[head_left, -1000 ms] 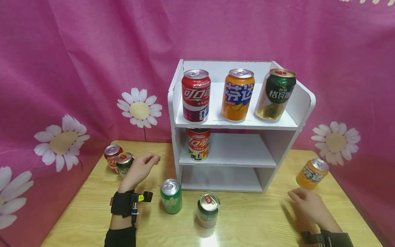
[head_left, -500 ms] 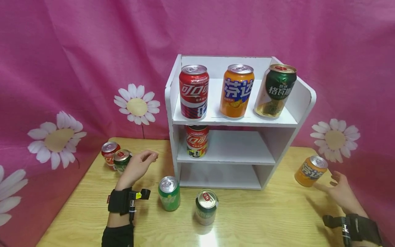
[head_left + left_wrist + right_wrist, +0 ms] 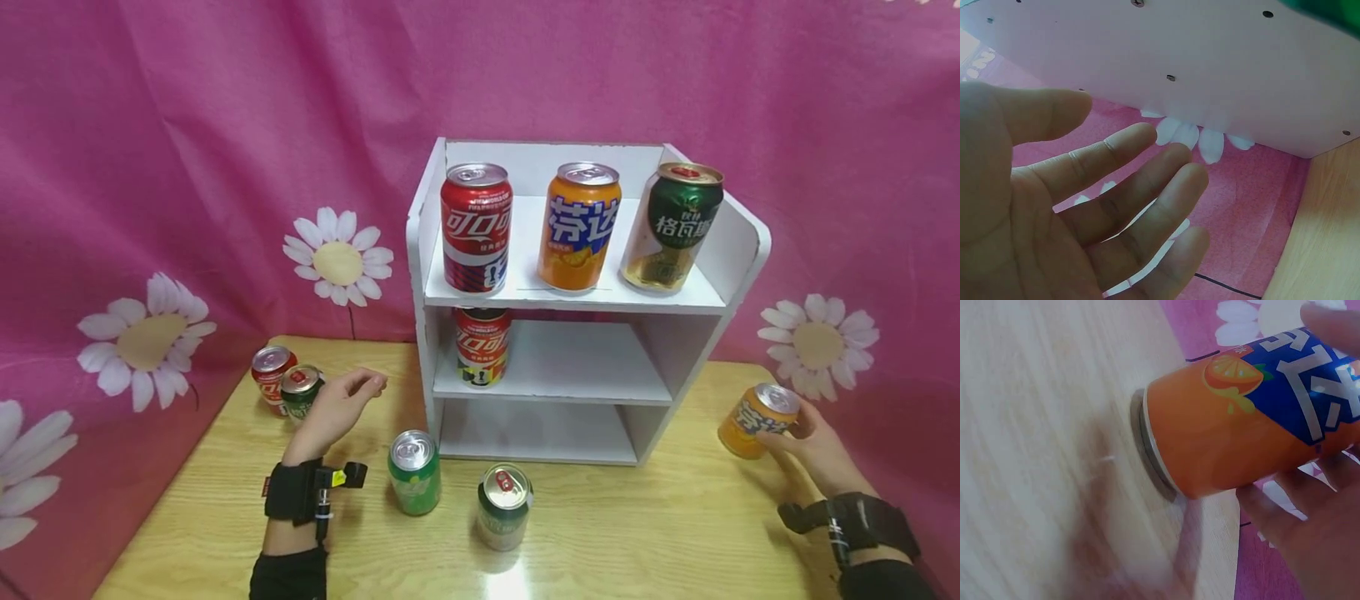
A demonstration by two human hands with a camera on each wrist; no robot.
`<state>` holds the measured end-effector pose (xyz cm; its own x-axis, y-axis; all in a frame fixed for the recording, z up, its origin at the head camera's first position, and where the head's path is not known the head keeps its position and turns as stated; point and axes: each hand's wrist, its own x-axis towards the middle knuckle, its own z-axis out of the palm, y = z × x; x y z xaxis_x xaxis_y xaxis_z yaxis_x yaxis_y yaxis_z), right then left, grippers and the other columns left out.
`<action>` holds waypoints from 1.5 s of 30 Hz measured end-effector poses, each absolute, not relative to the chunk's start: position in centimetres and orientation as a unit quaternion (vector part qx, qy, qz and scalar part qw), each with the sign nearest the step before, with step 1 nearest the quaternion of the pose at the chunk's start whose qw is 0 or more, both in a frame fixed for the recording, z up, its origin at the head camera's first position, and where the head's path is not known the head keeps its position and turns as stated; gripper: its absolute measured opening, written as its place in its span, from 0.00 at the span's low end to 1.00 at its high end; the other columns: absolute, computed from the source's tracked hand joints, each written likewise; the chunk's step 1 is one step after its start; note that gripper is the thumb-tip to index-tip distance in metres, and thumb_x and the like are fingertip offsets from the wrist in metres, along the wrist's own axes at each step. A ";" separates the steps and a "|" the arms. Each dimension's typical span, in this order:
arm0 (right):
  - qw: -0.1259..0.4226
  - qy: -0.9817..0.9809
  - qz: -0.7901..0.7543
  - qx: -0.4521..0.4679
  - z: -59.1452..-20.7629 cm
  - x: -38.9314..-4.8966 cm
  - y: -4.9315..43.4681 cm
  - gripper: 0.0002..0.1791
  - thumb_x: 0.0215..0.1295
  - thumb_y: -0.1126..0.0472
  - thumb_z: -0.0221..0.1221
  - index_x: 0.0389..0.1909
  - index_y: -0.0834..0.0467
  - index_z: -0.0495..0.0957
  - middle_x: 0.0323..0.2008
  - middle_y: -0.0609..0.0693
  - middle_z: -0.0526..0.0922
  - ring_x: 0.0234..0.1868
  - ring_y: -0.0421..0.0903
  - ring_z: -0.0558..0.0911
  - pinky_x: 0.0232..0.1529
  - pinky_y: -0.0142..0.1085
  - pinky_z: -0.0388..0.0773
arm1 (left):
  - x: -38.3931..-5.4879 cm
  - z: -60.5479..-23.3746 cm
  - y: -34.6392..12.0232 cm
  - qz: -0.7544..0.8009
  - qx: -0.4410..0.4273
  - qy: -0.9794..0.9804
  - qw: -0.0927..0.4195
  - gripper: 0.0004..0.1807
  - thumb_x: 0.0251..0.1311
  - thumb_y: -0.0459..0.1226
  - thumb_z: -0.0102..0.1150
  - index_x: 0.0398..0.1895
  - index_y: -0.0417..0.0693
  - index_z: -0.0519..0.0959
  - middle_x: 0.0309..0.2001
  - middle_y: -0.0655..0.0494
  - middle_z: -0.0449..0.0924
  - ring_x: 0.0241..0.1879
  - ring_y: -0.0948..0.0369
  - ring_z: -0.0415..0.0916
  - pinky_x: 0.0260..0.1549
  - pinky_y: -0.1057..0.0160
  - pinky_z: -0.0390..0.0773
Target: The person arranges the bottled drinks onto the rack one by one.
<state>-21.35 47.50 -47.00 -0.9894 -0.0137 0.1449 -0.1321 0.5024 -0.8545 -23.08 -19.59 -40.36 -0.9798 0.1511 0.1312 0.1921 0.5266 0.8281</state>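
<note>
On the right of the table stands an orange soda can [image 3: 756, 418] with a blue and white label. My right hand [image 3: 813, 454] grips it from the right, thumb across the front and fingers behind. The right wrist view shows the can's base [image 3: 1159, 447] right at the wood, with thumb and fingers on opposite sides. To the left of the shelf, my left hand [image 3: 341, 412] hovers over the table with nothing in it. Its fingers [image 3: 1141, 194] are relaxed and slightly bent. Just behind its wrist are a dark green can [image 3: 300, 390] and a red cola can [image 3: 272, 375].
A white three-level shelf [image 3: 555, 392] stands mid-table. Its top bears a red cola can [image 3: 477, 229], an orange can [image 3: 579, 229] and a green-gold can [image 3: 671, 229]. Another cola can [image 3: 482, 348] is on the middle level. In front stand a light green can [image 3: 415, 479] and a green-gold can [image 3: 504, 512].
My right hand has moved right and around the orange can, and its thumb and fingers have closed on it. The left hand has stayed in place.
</note>
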 end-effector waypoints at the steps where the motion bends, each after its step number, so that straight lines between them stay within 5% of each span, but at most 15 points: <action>1: 0.062 -0.871 0.486 0.035 -46.9 -21.5 47.4 0.43 0.65 0.64 0.59 0.74 0.57 0.44 0.51 0.26 0.65 0.49 0.25 0.67 0.40 0.18 0.65 | -23.0 -40.3 -19.6 -0.477 -0.095 -0.873 0.021 0.21 0.70 0.49 0.46 0.50 0.43 0.78 0.46 0.46 0.80 0.49 0.50 0.74 0.47 0.49 0.72; 9: 0.052 -0.876 0.479 -0.003 -46.8 -22.1 47.2 0.45 0.63 0.61 0.62 0.73 0.60 0.45 0.43 0.24 0.67 0.42 0.20 0.68 0.38 0.19 0.65 | -23.1 -40.1 -19.5 -0.481 -0.106 -0.870 0.017 0.20 0.70 0.48 0.46 0.50 0.42 0.78 0.46 0.47 0.79 0.49 0.51 0.74 0.47 0.49 0.72; 17: 0.063 -0.901 0.426 -0.054 -47.2 -23.0 46.4 0.49 0.60 0.51 0.64 0.70 0.69 0.45 0.56 0.65 0.66 0.40 0.27 0.67 0.36 0.22 0.67 | -22.9 -40.2 -19.5 -0.478 -0.111 -0.871 0.024 0.19 0.71 0.46 0.47 0.49 0.41 0.78 0.44 0.47 0.79 0.48 0.51 0.74 0.47 0.49 0.72; 19: 0.068 -0.896 0.434 -0.059 -47.5 -23.1 46.3 0.50 0.59 0.51 0.65 0.70 0.68 0.46 0.55 0.63 0.66 0.40 0.29 0.67 0.36 0.21 0.67 | -22.8 -40.2 -19.4 -0.478 -0.114 -0.871 0.023 0.18 0.71 0.45 0.47 0.49 0.41 0.78 0.44 0.47 0.79 0.48 0.51 0.74 0.46 0.49 0.72; 25: 0.100 -0.869 0.482 -0.047 -47.9 -23.1 45.9 0.35 0.59 0.55 0.65 0.63 0.57 0.60 0.42 0.35 0.72 0.40 0.29 0.72 0.39 0.19 0.67 | -22.9 -40.1 -19.3 -0.472 -0.109 -0.875 0.021 0.19 0.70 0.46 0.47 0.49 0.42 0.78 0.44 0.47 0.80 0.48 0.51 0.74 0.47 0.49 0.72; 28: 0.111 -0.862 0.493 -0.049 -48.2 -23.1 45.7 0.30 0.59 0.56 0.66 0.59 0.51 0.62 0.40 0.31 0.72 0.39 0.28 0.73 0.38 0.18 0.67 | -22.9 -40.0 -19.2 -0.473 -0.112 -0.874 0.017 0.18 0.70 0.46 0.47 0.49 0.42 0.78 0.44 0.47 0.79 0.48 0.51 0.74 0.47 0.49 0.72; 34: 0.131 -0.857 0.493 -0.077 -48.5 -22.3 44.7 0.28 0.55 0.55 0.68 0.54 0.49 0.65 0.40 0.36 0.75 0.38 0.30 0.75 0.38 0.20 0.70 | -22.9 -40.2 -18.9 -0.473 -0.116 -0.873 0.008 0.18 0.70 0.46 0.47 0.49 0.42 0.78 0.45 0.48 0.79 0.48 0.52 0.74 0.47 0.49 0.72; 37: 0.135 -0.868 0.470 -0.091 -48.3 -21.6 43.7 0.34 0.55 0.53 0.69 0.58 0.56 0.62 0.45 0.45 0.74 0.40 0.34 0.75 0.38 0.22 0.70 | -22.9 -40.3 -18.8 -0.470 -0.112 -0.876 0.009 0.18 0.70 0.46 0.47 0.49 0.43 0.78 0.45 0.48 0.80 0.48 0.52 0.74 0.47 0.49 0.72; 45: 0.100 -0.904 0.402 -0.105 -47.1 -19.3 39.8 0.52 0.53 0.42 0.67 0.67 0.68 0.52 0.54 0.69 0.70 0.52 0.60 0.71 0.44 0.47 0.68 | -23.0 -40.1 -18.6 -0.469 -0.113 -0.876 0.001 0.19 0.70 0.48 0.46 0.50 0.45 0.78 0.46 0.49 0.80 0.49 0.52 0.74 0.47 0.48 0.72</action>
<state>-19.26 39.78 -47.10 -0.9581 0.2696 0.0968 0.1085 0.6543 -0.7485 -22.99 -18.59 -40.11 -0.9743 0.1979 0.1080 0.1996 0.5341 0.8215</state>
